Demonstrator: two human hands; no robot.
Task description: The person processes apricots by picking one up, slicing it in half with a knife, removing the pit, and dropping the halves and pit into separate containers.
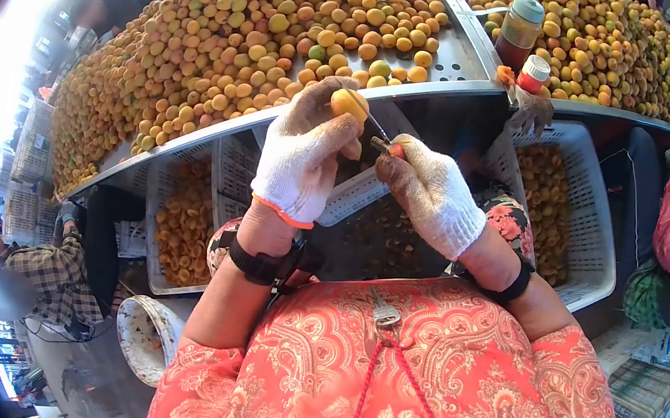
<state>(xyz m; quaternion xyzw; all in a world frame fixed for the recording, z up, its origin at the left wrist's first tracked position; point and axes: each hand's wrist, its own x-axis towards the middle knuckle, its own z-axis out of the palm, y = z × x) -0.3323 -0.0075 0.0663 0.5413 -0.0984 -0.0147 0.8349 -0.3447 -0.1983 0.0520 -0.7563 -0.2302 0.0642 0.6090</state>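
Note:
My left hand (301,158), in a stained white knit glove, grips a yellow-orange apricot (349,105) between thumb and fingers just in front of the sorting table's metal edge. In my right hand (432,190), gloved the same way, is a small knife (380,142), its handle wrapped by the fingers. The thin blade points up and left, its tip end right at the apricot. Below both hands sits a crate (358,198) with dark contents, partly hidden by my arms.
Apricots (239,36) are heaped across the metal table (452,87). A brown-liquid jar (519,30), a white-capped red bottle (533,73) and a spare glove (531,112) stand at its edge. Crates of apricot halves (183,227) flank me, with a white bucket (139,344) lower left. Other people sit on either side.

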